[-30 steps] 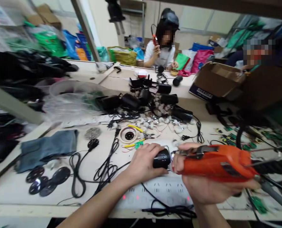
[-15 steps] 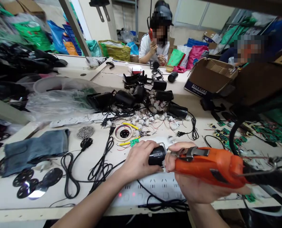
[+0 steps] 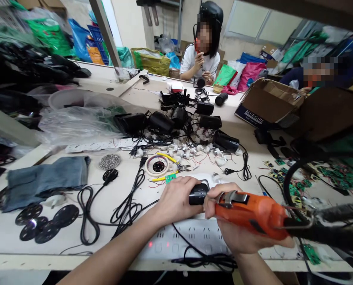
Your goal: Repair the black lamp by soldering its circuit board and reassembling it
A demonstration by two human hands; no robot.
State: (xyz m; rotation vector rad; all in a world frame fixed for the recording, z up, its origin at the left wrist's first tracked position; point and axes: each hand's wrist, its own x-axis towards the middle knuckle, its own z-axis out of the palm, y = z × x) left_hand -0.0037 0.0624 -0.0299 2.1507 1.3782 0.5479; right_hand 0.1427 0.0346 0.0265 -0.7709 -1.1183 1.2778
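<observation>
My left hand is wrapped round a small black cylindrical housing, which lies on its side above the table. A dark cord runs out from under that hand to the left. In my right hand is an orange power screwdriver with a metal lever on top. Its front end points left at the housing's right end; my right fingers hide the tip, so contact cannot be made out. Below both hands lies a white power strip with red lights lit. Diagonal cutters with yellow handles rest just beyond my left hand.
Black housings and small white parts are heaped ahead. At left lie a denim cloth, black discs and coiled cords. Green circuit boards and a cardboard box stand right. A co-worker sits opposite.
The view has shifted slightly, so the table's contents sit a little further right. The screwdriver's rear end has swung a little left and down. Both hands keep their holds. The co-worker opposite has raised their head.
</observation>
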